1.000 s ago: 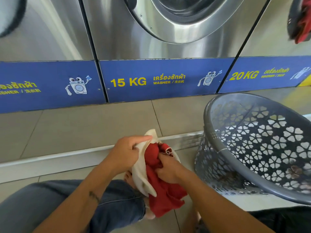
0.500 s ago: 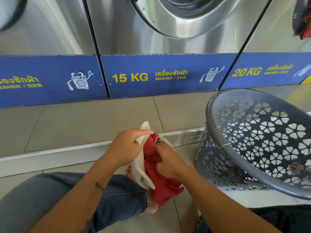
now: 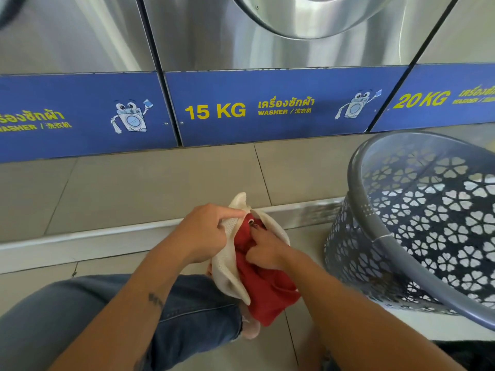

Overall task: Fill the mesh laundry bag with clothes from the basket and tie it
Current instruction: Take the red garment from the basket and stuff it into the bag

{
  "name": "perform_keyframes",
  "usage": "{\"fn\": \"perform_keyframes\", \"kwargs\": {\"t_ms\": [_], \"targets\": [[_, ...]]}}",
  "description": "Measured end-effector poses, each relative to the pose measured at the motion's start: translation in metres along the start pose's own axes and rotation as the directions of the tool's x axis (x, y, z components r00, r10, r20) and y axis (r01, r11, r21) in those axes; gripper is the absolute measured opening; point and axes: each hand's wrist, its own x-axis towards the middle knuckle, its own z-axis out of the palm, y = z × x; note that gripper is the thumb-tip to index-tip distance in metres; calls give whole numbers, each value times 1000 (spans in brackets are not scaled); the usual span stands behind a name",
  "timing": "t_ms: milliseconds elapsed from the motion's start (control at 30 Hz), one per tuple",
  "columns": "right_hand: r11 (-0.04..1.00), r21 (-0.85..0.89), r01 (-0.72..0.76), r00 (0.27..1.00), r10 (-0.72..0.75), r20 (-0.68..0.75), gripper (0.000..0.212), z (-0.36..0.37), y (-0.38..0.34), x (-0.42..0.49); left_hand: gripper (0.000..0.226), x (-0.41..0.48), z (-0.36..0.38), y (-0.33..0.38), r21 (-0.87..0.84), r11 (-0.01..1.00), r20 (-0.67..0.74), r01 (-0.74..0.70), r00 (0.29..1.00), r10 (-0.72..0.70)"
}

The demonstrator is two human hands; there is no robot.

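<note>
I face a row of steel washers (image 3: 203,36), the middle one's round door (image 3: 308,14) just above its blue panel (image 3: 267,108) marked "15 KG". Right of that panel another reads "20 KG" (image 3: 439,99). Below it runs a beige tiled step (image 3: 160,183) with a pale edge, then tiled floor (image 3: 262,349). Daylight streaks the steel.

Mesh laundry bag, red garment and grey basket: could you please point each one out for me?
mesh laundry bag (image 3: 227,274): head view, on its pale left side panel.
red garment (image 3: 267,293): head view, on the cloth hanging outside the bag.
grey basket (image 3: 356,199): head view, on its near left rim.
</note>
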Motion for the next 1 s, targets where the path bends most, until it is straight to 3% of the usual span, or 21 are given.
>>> {"fn": "perform_keyframes", "kwargs": {"t_ms": [100, 200, 267, 367, 500, 567, 633, 733, 833, 1000], "targets": [[965, 261, -6, 994, 35, -106, 64, -14, 17, 1, 60, 8, 5, -1, 87, 996, -5, 3, 1000, -3], [971, 237, -14, 968, 73, -239, 74, -30, 38, -6, 56, 10, 13, -2, 133, 991, 9, -7, 1000, 5], [991, 125, -44, 963, 75, -259, 79, -35, 49, -12, 54, 10, 18, -2, 134, 991, 26, -7, 1000, 4], [975, -200, -95, 973, 48, -226, 80, -37, 55, -26, 53, 7, 23, -1, 125, 992, 35, -8, 999, 4], [808, -579, -112, 985, 13, -172, 82, -32, 56, -42, 52, 2, 24, -4, 136, 991, 2, -12, 1000, 12], [697, -709, -109, 986, -15, -167, 73, -31, 54, -49, 52, 0, 24, -8, 144, 989, -18, -17, 1000, 19], [588, -804, -88, 986, -63, -154, 60, -31, 49, -55, 54, -2, 24, -11, 150, 988, -41, -29, 999, 35], [504, -859, -87, 986, -77, -146, 63, -30, 46, -62, 53, -4, 27, -13, 162, 986, -55, -48, 997, 57], [541, -836, -96, 971, -133, -198, 47, -30, 45, -67, 44, -4, 35, -10, 216, 975, -91, -54, 993, 76], [790, -613, -23, 889, -264, -373, 25, -20, 52, -71, 42, -5, 55, -9, 412, 911, -228, -2, 968, 105]]}}
